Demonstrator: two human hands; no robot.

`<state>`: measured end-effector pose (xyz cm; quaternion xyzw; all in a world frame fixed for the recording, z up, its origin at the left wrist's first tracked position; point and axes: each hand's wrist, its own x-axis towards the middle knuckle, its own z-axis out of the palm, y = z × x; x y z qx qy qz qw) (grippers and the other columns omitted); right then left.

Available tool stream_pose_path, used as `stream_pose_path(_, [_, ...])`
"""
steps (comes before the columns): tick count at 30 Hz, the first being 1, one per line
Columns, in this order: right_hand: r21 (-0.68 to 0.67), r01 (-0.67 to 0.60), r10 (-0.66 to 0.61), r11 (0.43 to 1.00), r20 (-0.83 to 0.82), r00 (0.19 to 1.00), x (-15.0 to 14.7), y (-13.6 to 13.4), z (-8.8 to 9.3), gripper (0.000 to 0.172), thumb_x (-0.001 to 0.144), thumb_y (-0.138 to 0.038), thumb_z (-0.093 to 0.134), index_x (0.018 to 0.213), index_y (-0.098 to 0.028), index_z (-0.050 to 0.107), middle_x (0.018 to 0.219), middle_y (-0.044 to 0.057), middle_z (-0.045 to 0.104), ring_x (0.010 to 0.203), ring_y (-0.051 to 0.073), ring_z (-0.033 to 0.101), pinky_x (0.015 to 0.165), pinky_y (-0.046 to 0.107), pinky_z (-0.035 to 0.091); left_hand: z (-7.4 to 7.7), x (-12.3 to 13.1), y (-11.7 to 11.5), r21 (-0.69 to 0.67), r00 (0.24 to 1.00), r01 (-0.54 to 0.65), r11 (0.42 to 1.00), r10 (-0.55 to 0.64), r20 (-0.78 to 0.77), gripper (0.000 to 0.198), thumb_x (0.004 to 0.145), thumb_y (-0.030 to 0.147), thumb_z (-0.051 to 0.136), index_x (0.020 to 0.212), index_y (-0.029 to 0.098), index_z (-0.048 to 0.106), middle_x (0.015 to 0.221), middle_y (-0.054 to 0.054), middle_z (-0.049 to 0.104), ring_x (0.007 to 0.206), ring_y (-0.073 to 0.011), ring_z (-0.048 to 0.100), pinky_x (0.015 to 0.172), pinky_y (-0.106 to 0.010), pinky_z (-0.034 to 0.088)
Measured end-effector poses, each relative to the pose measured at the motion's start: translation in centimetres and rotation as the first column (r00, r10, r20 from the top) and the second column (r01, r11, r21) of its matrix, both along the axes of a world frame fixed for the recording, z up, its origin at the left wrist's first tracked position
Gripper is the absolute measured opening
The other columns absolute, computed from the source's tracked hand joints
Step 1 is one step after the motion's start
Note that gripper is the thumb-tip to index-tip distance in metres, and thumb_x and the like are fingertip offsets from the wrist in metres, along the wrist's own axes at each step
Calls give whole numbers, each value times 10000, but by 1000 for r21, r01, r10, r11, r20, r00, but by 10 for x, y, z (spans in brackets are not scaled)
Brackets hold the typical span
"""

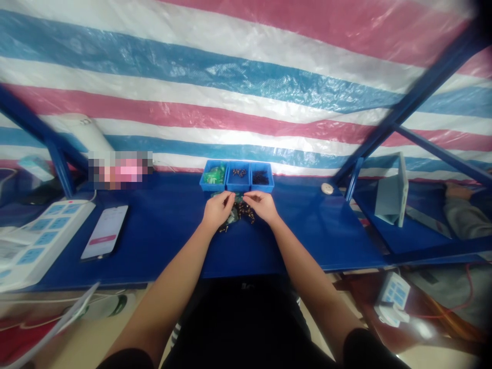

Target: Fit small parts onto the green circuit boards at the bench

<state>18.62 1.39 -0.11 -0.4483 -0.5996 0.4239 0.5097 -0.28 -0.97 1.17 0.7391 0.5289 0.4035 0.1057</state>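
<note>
My left hand and my right hand are above the blue table, in front of three small bins. Thumb and fingers are pinched on each; whatever they hold is too small or hidden to make out. Between and below the hands lies a loose pile of small brass-and-black parts, with crumpled clear plastic beside it. Green packets fill the left blue bin. A few brass-and-black parts lie in the middle bin, and many small black pieces in the right bin.
A phone and a white power strip lie at left. To the right are a round, pale object, blue frame bars and a propped tablet. Another person's sleeve shows at far right. Striped sheeting hangs behind.
</note>
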Motion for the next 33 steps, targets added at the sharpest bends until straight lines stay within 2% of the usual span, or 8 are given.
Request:
stream_pose_path(4, [-91,38,-42,995,-45,998,-8,17,-2,405,734,-450,741,1009,-153,742,766,56,746,603,161,661,652,321,587,-2,0,0,19,1000,-8,1000,8,-1,347,978,438,424,879,217,673,720,-6,669,650,-150,604,637,-252,430])
stream_pose_path(8, [-16,39,-41,999,-192,981,-12,28,1,679,743,-402,734,1358,-188,543,1188,101,698,807,178,710,759,343,599,-1,0,0,13,1000,4,1000,-4,-1,349,977,438,426,862,214,667,699,-3,659,627,-147,592,625,-252,425])
stream_pose_path(10, [29,59,-55,998,-120,991,-4,27,3,589,797,-390,673,1337,-183,564,1161,103,709,812,178,711,759,342,592,0,-1,0,4,1000,-1,1000,1,4,342,974,436,433,858,215,666,704,-4,664,627,-146,593,625,-253,425])
stream_pose_path(13, [133,26,-49,991,174,984,19,21,4,281,834,-340,624,1021,-167,739,884,73,753,761,178,691,774,337,562,0,-1,1,2,1000,0,1000,0,6,338,969,439,442,853,217,669,708,-4,667,629,-147,595,624,-255,424])
stream_pose_path(17, [147,-180,90,973,476,875,45,11,5,207,796,-242,648,961,-205,766,900,48,742,721,156,649,729,307,529,0,-1,1,-1,1000,-1,1000,1,9,345,965,443,443,833,216,667,688,1,659,618,-145,591,620,-255,421])
stream_pose_path(21, [122,-289,180,949,543,820,43,6,5,196,782,-193,663,939,-221,777,872,43,720,697,144,622,708,292,513,1,-1,0,-7,1000,17,1000,-17,17,329,966,431,450,839,215,664,725,-5,678,637,-146,600,632,-255,428])
stream_pose_path(27, [237,-300,90,924,628,773,25,3,3,194,820,-184,651,968,-216,773,849,64,706,786,181,610,794,336,494,1,-1,0,-1,1000,15,1000,-15,7,332,969,427,447,827,214,659,707,-4,671,629,-147,599,622,-258,423])
stream_pose_path(33, [218,-286,71,933,670,739,23,4,-3,163,837,-227,663,962,-228,769,877,70,665,826,192,586,845,363,477,-1,0,1,-8,1000,23,1000,-23,2,332,971,426,448,828,212,658,687,3,657,609,-140,589,611,-252,416])
